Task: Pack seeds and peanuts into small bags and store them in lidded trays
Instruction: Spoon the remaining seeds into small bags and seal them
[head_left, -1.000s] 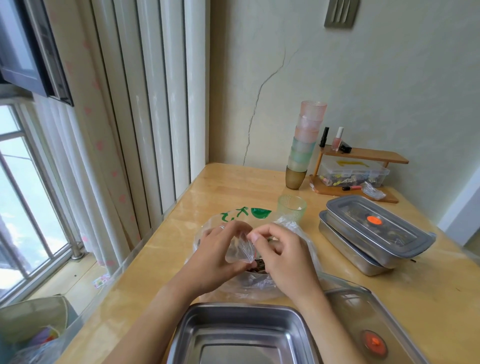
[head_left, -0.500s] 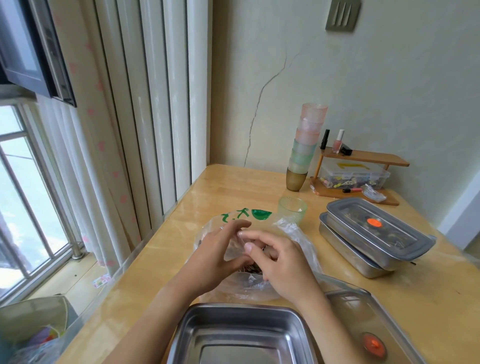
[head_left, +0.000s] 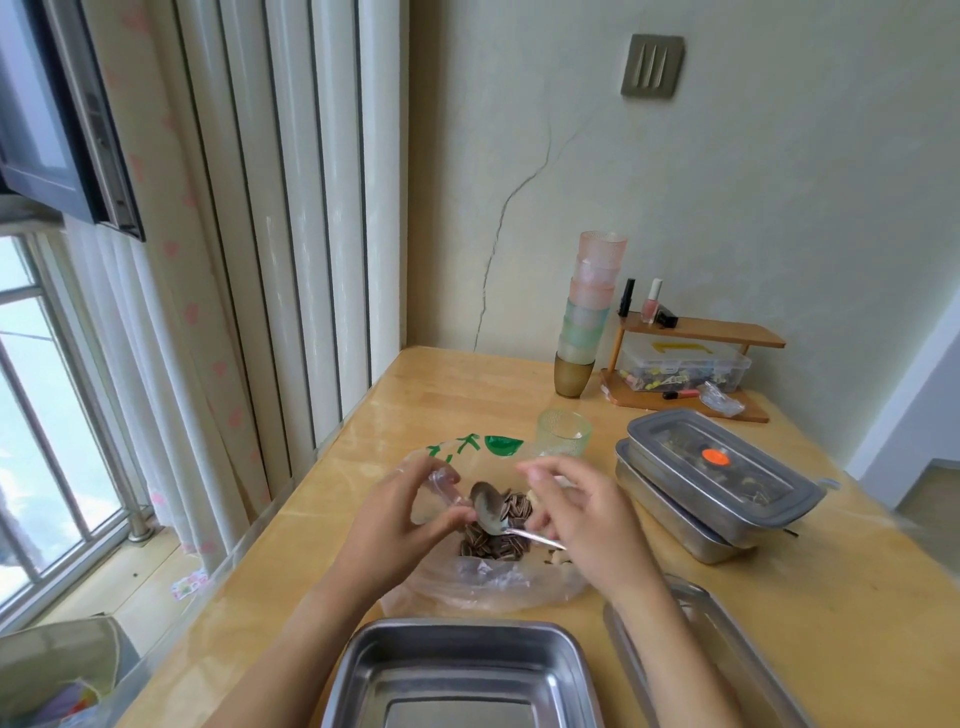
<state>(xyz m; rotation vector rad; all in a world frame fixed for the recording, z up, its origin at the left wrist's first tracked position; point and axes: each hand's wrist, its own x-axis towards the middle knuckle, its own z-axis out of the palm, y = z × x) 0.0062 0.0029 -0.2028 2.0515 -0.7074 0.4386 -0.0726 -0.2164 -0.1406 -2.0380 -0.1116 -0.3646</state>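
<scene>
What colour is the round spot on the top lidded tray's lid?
The round spot is orange; head view.

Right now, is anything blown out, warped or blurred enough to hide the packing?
Head view: window overexposed, curtain lines bowed by the wide lens, sheen on the table; spoon, seeds and small bag are readable, fingertips of the right hand slightly soft.

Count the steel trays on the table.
3: open stainless-steel tray in front; lidded steel tray at right, stacked on a lower steel tray. The grey-rimmed lid front-right may hide another.
</scene>
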